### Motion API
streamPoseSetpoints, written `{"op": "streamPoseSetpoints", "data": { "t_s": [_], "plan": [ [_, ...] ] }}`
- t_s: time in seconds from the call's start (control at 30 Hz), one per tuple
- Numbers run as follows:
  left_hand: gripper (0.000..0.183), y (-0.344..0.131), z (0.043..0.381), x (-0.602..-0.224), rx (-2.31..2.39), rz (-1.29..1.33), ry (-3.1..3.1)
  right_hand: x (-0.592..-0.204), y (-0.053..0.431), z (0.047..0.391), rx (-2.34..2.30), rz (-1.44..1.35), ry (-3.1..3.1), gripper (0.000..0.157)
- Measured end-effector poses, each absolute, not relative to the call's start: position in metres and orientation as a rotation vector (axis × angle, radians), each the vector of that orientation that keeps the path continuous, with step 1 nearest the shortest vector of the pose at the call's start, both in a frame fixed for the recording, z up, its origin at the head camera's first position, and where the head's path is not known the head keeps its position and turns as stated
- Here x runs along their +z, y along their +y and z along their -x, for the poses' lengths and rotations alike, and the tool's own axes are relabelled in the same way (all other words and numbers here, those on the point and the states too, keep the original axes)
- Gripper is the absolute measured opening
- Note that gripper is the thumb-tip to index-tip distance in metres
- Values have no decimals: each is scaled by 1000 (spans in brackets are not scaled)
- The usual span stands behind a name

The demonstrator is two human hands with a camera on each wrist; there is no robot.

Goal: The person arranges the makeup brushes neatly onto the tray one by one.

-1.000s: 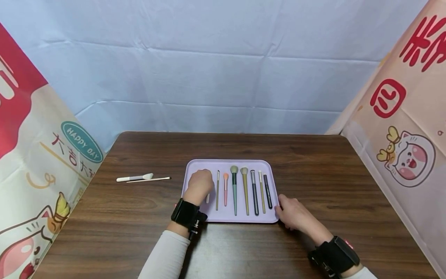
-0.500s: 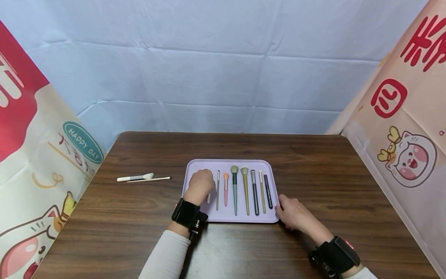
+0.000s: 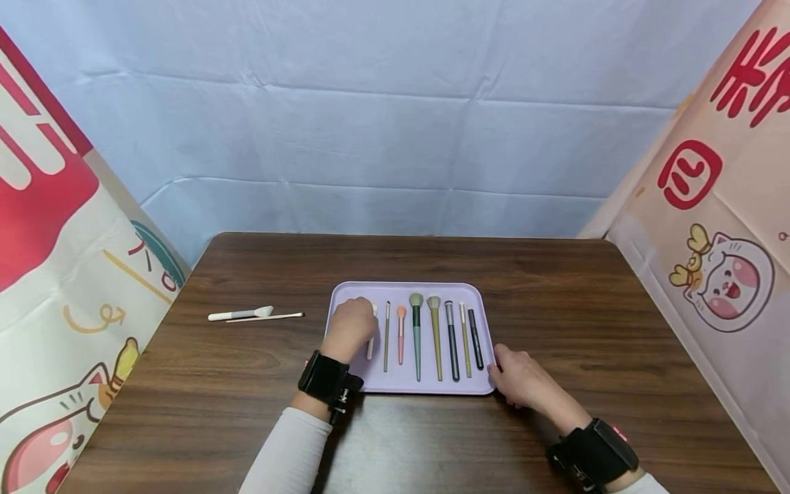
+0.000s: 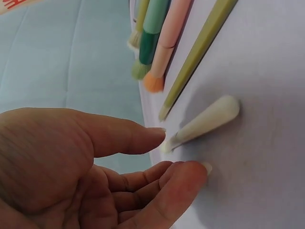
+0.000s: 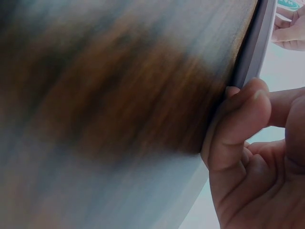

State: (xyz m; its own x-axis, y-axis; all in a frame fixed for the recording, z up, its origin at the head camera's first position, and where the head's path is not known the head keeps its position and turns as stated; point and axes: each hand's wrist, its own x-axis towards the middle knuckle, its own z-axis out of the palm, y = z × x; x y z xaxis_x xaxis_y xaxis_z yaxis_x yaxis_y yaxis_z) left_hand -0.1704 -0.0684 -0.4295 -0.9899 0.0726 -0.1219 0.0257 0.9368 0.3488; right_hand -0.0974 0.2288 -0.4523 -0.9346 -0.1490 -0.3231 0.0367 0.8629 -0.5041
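A lilac tray holds a row of makeup brushes. My left hand is over its left end, beside a short white makeup brush. In the left wrist view, thumb and fingers of the left hand are apart, and the white brush lies just beyond the fingertips, untouched. My right hand grips the tray's lower right edge. Seen from the right wrist, the curled fingers of the right hand meet the tray rim; part of this contact is hidden.
Right of the white brush lie a thin olive brush, a pink brush, a green brush and several others. A white-headed brush and a thin stick-like brush lie on the wooden table, left of the tray.
My left hand has shifted slightly left and back from the white brush, so more of that brush shows. The right hand and the tray have stayed in place.
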Motion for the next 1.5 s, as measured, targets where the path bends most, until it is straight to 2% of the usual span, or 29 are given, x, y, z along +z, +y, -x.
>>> {"op": "streamPoseSetpoints", "data": {
  "t_s": [0.2, 0.63, 0.97, 1.33, 1.5],
  "plan": [
    [19, -79, 169, -422, 461, -28, 2996, -453, 229, 97, -737, 83, 2690, 9],
    [44, -120, 165, -411, 288, 23, 3006, -451, 229, 97, -745, 82, 2671, 10],
    [30, -154, 157, -412, 286, 16, 3018, -453, 228, 98, -737, 53, 2660, 10],
    [42, -193, 141, -411, 274, 30, 3021, -452, 227, 98, -730, 27, 2641, 12],
    [42, -206, 139, -413, 268, 47, 3031, -452, 228, 98, -733, 32, 2647, 12]
  ]
}}
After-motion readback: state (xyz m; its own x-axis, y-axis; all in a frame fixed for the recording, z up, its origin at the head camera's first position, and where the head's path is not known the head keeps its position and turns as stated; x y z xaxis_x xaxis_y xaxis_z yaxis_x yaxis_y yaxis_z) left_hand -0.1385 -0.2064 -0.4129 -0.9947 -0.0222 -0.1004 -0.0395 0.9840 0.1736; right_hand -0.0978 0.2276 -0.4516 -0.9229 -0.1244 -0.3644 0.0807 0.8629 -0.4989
